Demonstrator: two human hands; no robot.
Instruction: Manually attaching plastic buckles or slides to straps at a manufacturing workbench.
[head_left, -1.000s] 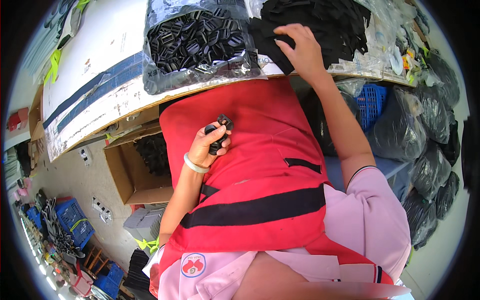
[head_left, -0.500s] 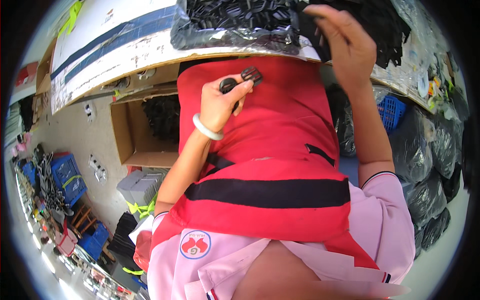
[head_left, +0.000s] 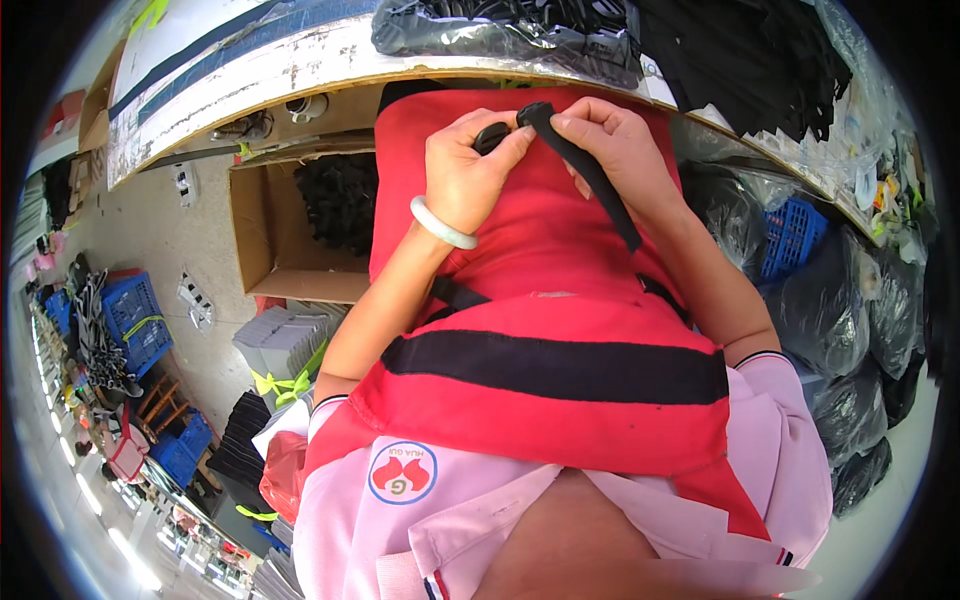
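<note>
Over the red apron (head_left: 560, 225) on my lap, both hands are close together. My left hand (head_left: 462, 175) is closed round a black plastic buckle (head_left: 490, 138), whose slotted end points toward the right hand. A short black webbing strap (head_left: 602, 190) is pinched in my right hand (head_left: 630, 150). Its upper end lies at the buckle's slotted end, and its tail hangs down toward me. Whether the strap passes through a slot cannot be made out. A clear bag of black buckles (head_left: 510, 35) rests on the worktable, with a heap of black straps (head_left: 745, 65) to its right.
The worktable's front edge (head_left: 330, 88) curves just beyond my hands. Below it on the left stands an open cardboard box (head_left: 305, 284) with black pieces inside. On the right are a blue basket (head_left: 790, 238) and several stuffed black plastic bags (head_left: 825, 315).
My right hand has come down from the strap heap to the left hand, now with a strap in it. The left hand has moved slightly right and up, still on the buckle.
</note>
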